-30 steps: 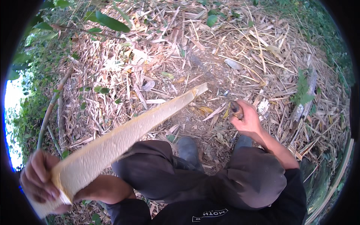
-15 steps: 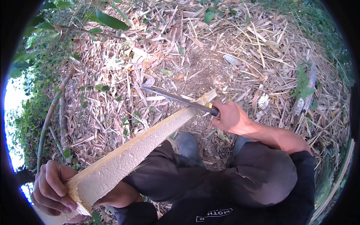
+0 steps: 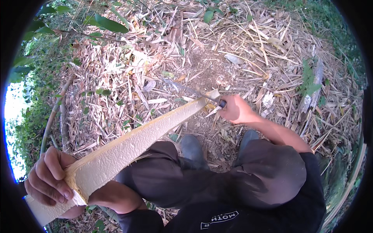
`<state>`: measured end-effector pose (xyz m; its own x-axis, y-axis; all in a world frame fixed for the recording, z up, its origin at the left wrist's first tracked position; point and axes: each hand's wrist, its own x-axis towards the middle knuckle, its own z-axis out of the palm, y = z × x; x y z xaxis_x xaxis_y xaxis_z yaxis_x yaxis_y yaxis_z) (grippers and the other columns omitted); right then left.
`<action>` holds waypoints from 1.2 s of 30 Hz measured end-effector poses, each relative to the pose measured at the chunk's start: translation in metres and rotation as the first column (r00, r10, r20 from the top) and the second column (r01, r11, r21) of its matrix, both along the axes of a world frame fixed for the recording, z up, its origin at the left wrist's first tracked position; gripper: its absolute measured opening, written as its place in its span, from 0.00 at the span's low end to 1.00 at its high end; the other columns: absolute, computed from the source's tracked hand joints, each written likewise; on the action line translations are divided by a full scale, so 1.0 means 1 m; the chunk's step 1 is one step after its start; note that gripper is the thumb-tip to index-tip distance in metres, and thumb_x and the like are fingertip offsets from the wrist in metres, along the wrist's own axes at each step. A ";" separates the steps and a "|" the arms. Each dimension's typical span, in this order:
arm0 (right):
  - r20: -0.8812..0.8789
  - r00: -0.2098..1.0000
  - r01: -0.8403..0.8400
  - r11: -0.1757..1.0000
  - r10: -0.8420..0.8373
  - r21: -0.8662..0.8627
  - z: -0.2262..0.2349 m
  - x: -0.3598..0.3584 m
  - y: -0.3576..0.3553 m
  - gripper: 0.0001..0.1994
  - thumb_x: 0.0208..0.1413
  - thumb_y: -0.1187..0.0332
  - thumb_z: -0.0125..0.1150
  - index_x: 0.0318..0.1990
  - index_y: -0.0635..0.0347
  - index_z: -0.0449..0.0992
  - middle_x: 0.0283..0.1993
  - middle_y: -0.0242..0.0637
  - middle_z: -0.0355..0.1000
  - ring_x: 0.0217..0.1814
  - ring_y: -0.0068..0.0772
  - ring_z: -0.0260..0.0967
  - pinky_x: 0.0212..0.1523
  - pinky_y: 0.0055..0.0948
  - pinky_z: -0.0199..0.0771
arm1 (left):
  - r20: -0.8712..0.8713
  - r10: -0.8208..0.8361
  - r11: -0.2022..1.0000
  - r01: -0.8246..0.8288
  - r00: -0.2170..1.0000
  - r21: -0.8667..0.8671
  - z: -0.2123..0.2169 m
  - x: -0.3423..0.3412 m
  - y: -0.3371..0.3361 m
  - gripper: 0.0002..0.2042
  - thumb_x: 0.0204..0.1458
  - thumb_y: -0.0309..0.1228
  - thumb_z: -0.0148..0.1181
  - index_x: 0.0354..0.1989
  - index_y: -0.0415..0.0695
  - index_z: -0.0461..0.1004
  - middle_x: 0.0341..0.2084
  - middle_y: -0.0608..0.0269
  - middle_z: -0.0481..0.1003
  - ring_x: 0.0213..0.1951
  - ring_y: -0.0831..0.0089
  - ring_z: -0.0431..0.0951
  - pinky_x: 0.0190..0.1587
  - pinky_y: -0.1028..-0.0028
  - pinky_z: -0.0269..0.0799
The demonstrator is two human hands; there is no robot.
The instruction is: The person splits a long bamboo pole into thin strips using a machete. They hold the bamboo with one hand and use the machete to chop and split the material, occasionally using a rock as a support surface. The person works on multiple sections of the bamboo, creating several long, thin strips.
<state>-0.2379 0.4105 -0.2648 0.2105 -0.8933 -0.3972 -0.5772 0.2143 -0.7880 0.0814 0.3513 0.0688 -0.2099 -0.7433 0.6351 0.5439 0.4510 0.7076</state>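
Note:
A long split bamboo strip, pale and rough on its inner face, slants from the lower left up to the middle of the view. My left hand is closed around its thick near end, at a joint in the bamboo. In my right hand is the dark handle of a machete, the fist wrapped round it. The machete's blade points up and left and crosses the strip's narrow far end, blurred by motion. A peeled sliver hangs by the far end, beside my right fist.
Dry leaves and bamboo litter cover the ground. A weathered log lies at the right. Thin upright stems and green foliage stand at the left. My boots and bent knees are below the strip.
My right hand and the machete have moved slightly up, and the blade is now blurred at the strip's far end. My left hand and the strip's near end have shifted a little up and left.

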 end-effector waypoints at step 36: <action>0.011 0.993 -0.103 0.917 0.116 -0.385 0.073 0.018 0.010 0.11 0.46 0.67 0.60 0.38 0.57 0.76 0.25 0.43 0.75 0.26 0.47 0.76 0.28 0.44 0.76 | -0.160 0.071 0.997 -0.067 0.985 0.031 -0.006 0.012 0.002 0.14 0.46 0.26 0.41 0.11 0.56 0.54 0.07 0.75 0.54 0.10 0.83 0.54 0.28 0.76 0.54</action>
<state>-0.2203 0.4200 -0.1918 0.3231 -0.9461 -0.0208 -0.5522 -0.1706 -0.8160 0.0933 0.3537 0.0632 -0.0541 -0.7688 0.6373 0.6200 0.4744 0.6249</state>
